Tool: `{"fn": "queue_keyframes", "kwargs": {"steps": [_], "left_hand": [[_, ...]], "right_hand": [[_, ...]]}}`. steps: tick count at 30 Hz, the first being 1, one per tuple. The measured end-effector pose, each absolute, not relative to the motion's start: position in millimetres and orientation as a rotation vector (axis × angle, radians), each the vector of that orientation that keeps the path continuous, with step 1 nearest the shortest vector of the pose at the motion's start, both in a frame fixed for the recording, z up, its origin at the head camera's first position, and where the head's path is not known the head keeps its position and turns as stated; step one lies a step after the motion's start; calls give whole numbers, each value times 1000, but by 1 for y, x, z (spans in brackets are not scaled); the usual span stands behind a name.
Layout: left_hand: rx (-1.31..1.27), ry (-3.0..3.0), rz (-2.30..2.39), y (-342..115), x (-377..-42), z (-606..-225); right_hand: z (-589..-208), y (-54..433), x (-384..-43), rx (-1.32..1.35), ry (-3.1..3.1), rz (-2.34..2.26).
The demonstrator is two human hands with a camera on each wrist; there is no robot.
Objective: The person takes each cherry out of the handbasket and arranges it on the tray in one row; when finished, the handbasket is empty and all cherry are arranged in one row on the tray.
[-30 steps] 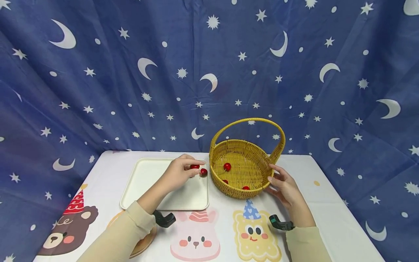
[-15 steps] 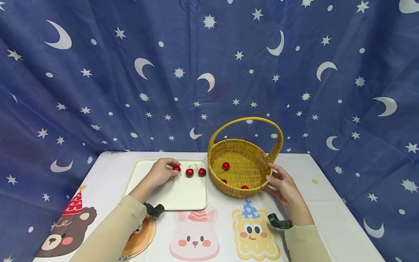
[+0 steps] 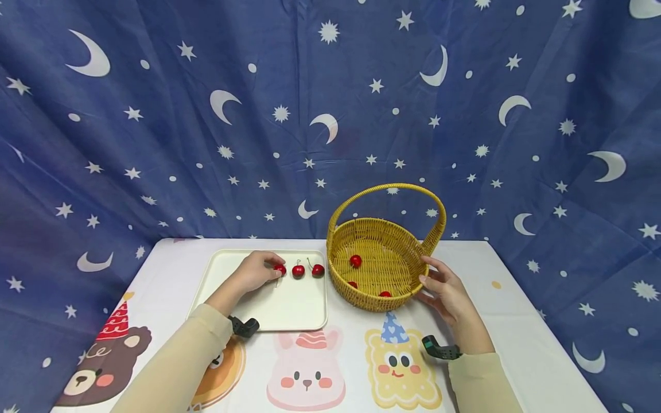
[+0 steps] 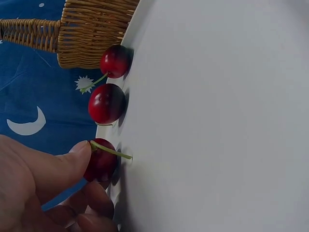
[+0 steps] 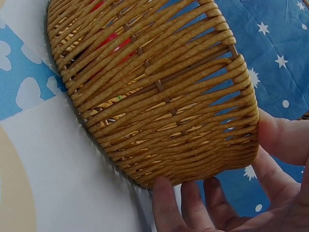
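Left hand (image 3: 254, 271) pinches round red cherry (image 4: 102, 165) near far edge of rectangular white tray (image 3: 291, 307). Right hand (image 3: 448, 293) grips yellow wicker basket (image 3: 364, 300).

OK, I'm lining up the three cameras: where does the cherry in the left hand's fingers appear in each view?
Head: the cherry is left of centre in the lower half, at the left hand's fingertips.
Left wrist: left side, below mid-height, against the thumb, stem showing.
Right wrist: not in it.
Shared landmark: the wicker basket, at upper left in the left-wrist view and large in the right-wrist view.
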State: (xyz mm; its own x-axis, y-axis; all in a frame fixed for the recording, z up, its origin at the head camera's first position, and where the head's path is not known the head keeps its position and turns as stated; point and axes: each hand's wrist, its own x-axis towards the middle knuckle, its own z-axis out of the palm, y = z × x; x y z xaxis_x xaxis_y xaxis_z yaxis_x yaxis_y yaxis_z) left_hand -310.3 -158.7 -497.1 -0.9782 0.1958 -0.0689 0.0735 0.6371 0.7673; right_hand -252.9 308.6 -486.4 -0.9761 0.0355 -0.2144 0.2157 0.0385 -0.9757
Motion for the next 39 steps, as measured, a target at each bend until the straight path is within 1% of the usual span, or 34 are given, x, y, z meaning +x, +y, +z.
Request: {"fn": "queue_keyframes", "kwargs": {"steps": [4,9,12,15,18,23,26,32,39], "left_hand": [[240,2708,1268,-160,-312,-497],[190,2735,1281,-160,-313,-492],[181,2765,1257,-157,-314,-485],[229,2785,1245,-147,-308,-472],[388,2776,1279,-126,-295,-452],[799,2630,1340,-71,-276,-418],[912,2532,1327,-37,-271,-409],[948,2492,1238,10,-287,-419],[933,2498,1192,29,-319,-441]], "right_hand": [[-487,309,-254,271,2166,-2071],[-487,309,-255,267,2165,-2073],[-488,311,-254,269,2172,-2074],[-488,313,-253,261,2174,-2067],[-487,314,-253,244,2170,-2074],[-484,317,-255,235,2161,-2101],[-484,317,-255,242,2164,-2090],[-487,314,-254,246,2151,-2075],[-488,312,-254,256,2156,-2076]]}}
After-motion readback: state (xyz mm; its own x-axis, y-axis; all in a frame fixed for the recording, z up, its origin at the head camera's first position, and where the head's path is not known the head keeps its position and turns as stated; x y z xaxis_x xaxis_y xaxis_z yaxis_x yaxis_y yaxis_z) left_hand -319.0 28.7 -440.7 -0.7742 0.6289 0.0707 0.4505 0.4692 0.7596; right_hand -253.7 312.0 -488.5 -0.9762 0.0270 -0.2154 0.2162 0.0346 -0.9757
